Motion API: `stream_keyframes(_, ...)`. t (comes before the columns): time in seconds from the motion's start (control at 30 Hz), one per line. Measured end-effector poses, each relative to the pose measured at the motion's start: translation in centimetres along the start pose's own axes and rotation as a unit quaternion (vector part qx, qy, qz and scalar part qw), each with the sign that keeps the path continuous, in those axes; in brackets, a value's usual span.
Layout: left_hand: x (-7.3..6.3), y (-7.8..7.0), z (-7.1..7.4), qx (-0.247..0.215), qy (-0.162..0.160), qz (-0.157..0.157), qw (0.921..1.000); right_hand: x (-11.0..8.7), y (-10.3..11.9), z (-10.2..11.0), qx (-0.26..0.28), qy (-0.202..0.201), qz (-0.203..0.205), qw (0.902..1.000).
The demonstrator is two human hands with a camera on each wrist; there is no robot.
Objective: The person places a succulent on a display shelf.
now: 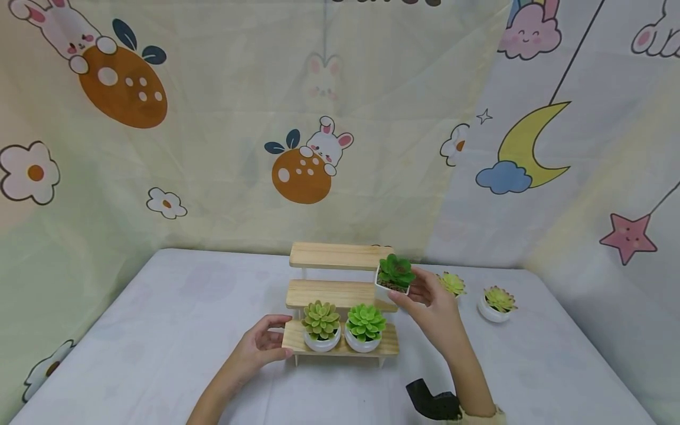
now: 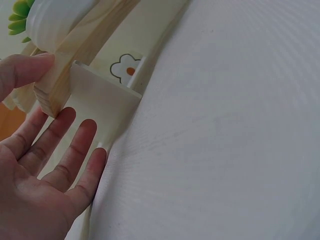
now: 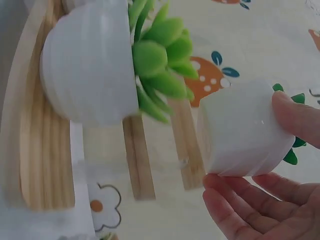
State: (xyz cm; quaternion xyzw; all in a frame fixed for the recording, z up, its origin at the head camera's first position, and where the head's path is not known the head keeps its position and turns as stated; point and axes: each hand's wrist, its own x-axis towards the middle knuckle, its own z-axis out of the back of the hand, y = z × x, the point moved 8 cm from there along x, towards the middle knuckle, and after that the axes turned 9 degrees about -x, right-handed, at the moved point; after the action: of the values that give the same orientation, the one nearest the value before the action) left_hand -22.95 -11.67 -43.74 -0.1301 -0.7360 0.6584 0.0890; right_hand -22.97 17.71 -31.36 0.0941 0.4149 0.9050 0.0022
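A three-tier wooden plant stand (image 1: 340,255) stands on the table. My left hand (image 1: 259,345) holds the left end of its lowest board; in the left wrist view the thumb lies on top of the board (image 2: 62,82) and fingertips touch its underside. Two succulents in round white pots, one yellowish (image 1: 321,321) and one bright green (image 1: 365,323), stand side by side on that board. My right hand (image 1: 432,307) grips a dark green succulent (image 1: 395,271) in a squarish white pot (image 3: 245,130), held in the air by the right end of the middle board.
Two more yellow-green succulents are on the white-covered table (image 1: 159,354) at the right: one (image 1: 451,283) partly behind my right hand, the other (image 1: 496,304) farther right. A black strap-like piece (image 1: 432,401) shows at my right wrist. Printed cloth (image 1: 239,88) hangs behind the table.
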Motion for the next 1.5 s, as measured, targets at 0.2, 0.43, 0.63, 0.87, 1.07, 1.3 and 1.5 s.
stream_keyframes(0.2,0.0,0.0,0.0,0.001,0.0,-0.001,1.0,0.6,1.7,-2.0,0.027,0.018,0.015,0.9993)
stream_keyframes(0.43,0.0,-0.1,0.1,0.001,-0.002,0.0,1.0,1.1,3.1,-4.2,0.043,0.047,0.012,0.9979)
stream_keyframes(0.63,0.0,0.0,0.1,0.0,0.003,-0.005,1.0,1.7,3.9,-5.8,0.049,0.061,0.021,0.9967)
stream_keyframes(0.87,0.1,0.1,0.1,0.003,0.0,0.0,1.0,2.2,4.7,-7.0,0.018,0.072,0.035,0.9966)
stream_keyframes(1.07,0.0,0.0,0.1,-0.002,0.0,-0.003,1.0,2.4,4.9,-8.0,-0.012,0.094,0.044,0.9945)
stream_keyframes(1.3,0.0,0.1,0.0,-0.004,-0.003,0.005,1.0,2.4,5.3,-8.3,-0.039,0.103,0.045,0.9929)
stream_keyframes(1.5,0.0,0.1,0.0,0.0,-0.004,0.007,1.0,2.5,5.4,-8.4,-0.023,0.115,0.037,0.9925)
